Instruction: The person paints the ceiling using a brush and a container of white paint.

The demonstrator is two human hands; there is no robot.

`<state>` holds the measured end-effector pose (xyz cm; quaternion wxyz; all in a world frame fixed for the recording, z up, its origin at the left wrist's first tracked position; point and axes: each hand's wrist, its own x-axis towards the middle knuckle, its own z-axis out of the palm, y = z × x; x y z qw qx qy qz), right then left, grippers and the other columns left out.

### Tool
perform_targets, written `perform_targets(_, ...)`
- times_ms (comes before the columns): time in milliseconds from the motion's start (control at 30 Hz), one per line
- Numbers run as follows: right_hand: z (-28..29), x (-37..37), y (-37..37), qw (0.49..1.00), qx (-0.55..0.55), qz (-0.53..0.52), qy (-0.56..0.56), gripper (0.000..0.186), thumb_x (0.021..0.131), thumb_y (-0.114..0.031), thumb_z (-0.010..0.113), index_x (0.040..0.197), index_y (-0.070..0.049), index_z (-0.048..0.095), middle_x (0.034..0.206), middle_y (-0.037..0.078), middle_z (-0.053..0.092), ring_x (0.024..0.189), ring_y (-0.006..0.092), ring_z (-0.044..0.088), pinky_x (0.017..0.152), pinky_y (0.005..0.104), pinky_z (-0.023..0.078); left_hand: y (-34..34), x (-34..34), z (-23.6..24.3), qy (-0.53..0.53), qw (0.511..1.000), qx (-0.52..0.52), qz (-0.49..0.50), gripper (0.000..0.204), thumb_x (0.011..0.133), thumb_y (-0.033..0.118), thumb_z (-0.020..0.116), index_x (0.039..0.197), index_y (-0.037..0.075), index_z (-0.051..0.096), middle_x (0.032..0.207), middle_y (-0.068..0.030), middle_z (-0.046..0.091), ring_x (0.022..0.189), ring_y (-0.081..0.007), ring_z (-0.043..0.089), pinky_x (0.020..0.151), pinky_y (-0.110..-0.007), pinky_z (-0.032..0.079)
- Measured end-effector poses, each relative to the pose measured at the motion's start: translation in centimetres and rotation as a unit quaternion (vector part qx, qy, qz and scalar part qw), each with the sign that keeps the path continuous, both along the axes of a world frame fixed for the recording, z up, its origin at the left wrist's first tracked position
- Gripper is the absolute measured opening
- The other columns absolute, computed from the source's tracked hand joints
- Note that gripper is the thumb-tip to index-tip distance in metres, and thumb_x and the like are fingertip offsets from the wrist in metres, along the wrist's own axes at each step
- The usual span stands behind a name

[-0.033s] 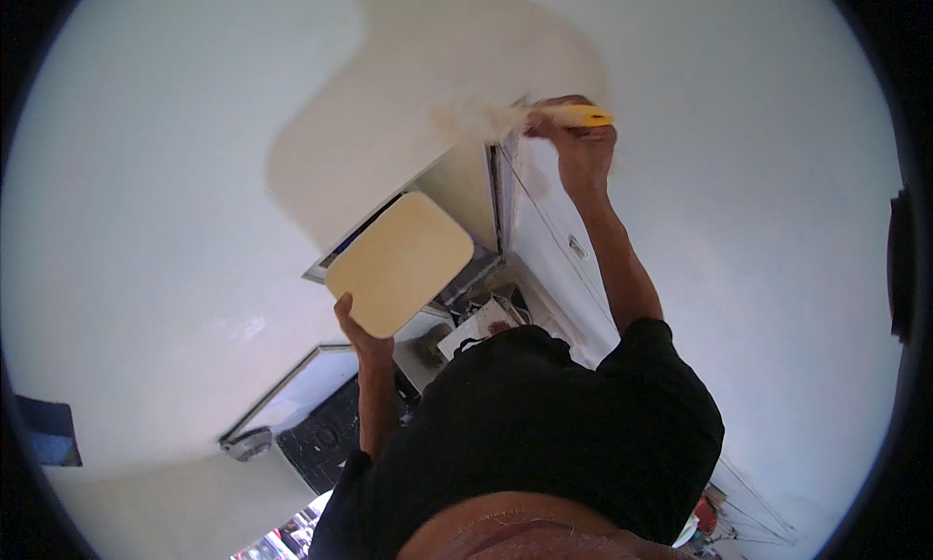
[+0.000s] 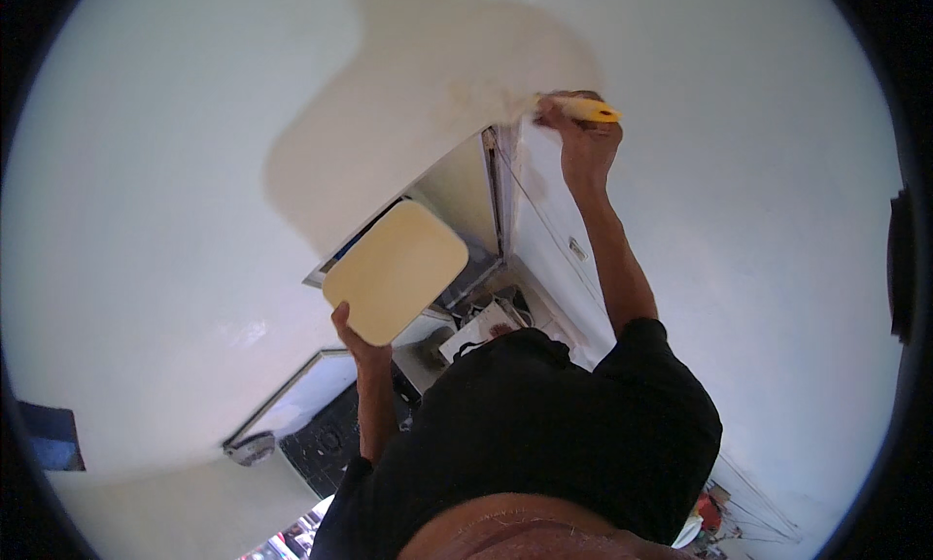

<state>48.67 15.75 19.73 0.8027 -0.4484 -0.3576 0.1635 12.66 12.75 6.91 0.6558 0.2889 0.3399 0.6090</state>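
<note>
My right hand (image 2: 583, 137) grips a yellow-handled brush (image 2: 598, 115) high in the view, against a white painted surface (image 2: 739, 142). The brush's head is smeared by motion, so whether it touches the surface is hard to tell. Lower and to the left, my left hand (image 2: 364, 337) holds a pale yellow, rounded rectangular board or lid (image 2: 394, 269) by its lower left edge, thumb showing on its face. A large soft shadow lies on the surface above both hands.
Behind the board is an opening with a metal-edged frame (image 2: 493, 171). A white panel with a small fitting (image 2: 577, 249) runs down the right side. Further below are a dark surface (image 2: 321, 434), jumbled items (image 2: 486, 327) and, at lower right, some red objects and wires (image 2: 709, 511).
My right hand and brush have moved slightly up and to the right. The board in my left hand sits a little lower and further left.
</note>
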Motion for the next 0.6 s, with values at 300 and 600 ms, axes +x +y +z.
perform_targets(300,-4.2,9.2,13.6,0.943,0.136,-0.303,-0.016,0.016,0.074,0.001,0.078,0.082,0.001,0.064,0.084,0.008,0.069,0.076,0.0131,0.063,0.071,0.0267,0.052,-0.4,-3.2,0.9,0.088,0.994,0.033,0.058,0.054,0.089,0.042,0.047,0.125,0.003,0.049,0.112,-0.0094,0.060,0.102,-0.0233,0.061,0.085,-0.037,0.050)
perform_targets(600,-6.6,-4.9,13.4,0.979,0.105,-0.136,-0.113,0.016,0.076,-0.006,0.078,0.080,-0.004,0.063,0.072,0.007,0.065,0.063,0.0099,0.057,0.059,0.0263,0.049,-2.3,-3.6,1.3,0.117,0.985,0.051,0.118,0.056,0.089,0.043,0.047,0.125,-0.001,0.048,0.111,-0.0115,0.060,0.101,-0.0236,0.061,0.083,-0.038,0.052)
